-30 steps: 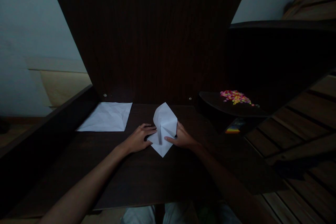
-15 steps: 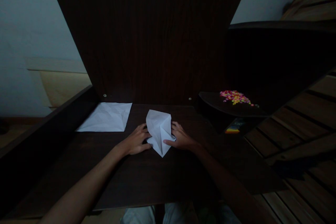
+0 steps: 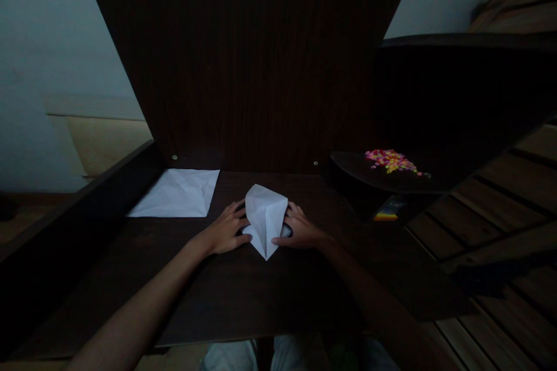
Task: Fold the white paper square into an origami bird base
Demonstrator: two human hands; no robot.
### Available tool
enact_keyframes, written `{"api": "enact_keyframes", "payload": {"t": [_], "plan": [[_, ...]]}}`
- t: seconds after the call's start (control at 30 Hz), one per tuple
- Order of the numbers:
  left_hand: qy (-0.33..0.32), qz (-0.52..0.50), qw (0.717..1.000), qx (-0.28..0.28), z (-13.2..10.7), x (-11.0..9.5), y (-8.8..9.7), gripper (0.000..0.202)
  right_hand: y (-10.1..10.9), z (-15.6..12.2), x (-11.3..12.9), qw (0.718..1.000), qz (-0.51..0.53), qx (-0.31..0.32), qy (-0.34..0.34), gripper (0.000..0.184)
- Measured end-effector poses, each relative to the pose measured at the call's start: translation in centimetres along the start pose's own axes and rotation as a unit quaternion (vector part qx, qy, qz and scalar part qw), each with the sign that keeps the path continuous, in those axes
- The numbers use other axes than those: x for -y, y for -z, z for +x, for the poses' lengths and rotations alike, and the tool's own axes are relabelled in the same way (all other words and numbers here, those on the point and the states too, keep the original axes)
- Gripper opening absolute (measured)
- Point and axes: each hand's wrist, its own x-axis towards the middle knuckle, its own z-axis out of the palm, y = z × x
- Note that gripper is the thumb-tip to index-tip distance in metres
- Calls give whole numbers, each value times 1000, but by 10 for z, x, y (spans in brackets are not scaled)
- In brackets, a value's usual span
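A folded white paper [image 3: 266,214] stands partly raised on the dark wooden desk [image 3: 243,301], its lower point toward me and a crease down its middle. My left hand [image 3: 226,229] grips its left side, thumb on the lower flap and the other fingers at the edge, partly behind it. On the opposite side my right hand [image 3: 300,229] holds the paper, thumb pressed on the front near the bottom, fingertips tucked behind the right edge. A second white sheet [image 3: 178,192], creased, lies flat at the desk's left.
A low dark side board [image 3: 87,203] borders the desk on the left, and a tall dark panel [image 3: 243,69] rises at the back. Small colourful pieces [image 3: 391,160] are heaped on a corner shelf [image 3: 352,168] at right. Below it sits a rainbow-striped item [image 3: 386,215].
The paper's upper flap has tilted to the right and its lower point has shifted slightly left. Both hands stay at its sides, with only small finger movements.
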Motion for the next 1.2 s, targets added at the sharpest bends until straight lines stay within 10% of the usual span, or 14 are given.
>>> {"api": "enact_keyframes", "payload": {"t": [0.27, 0.57, 1.0, 1.2], "plan": [[-9, -9, 1000, -15, 0, 3, -3, 30, 3, -1, -3, 999, 6, 18, 41, 79], [-3, -10, 1000, -9, -1, 5, -7, 32, 5, -3, -15, 993, 91, 4, 69, 33], [-9, 7, 1000, -11, -2, 6, -13, 41, -8, 3, -8, 999, 11, -27, 41, 36], [59, -60, 995, -55, 1, 8, -8, 80, -14, 4, -14, 996, -23, -63, 65, 38]]}}
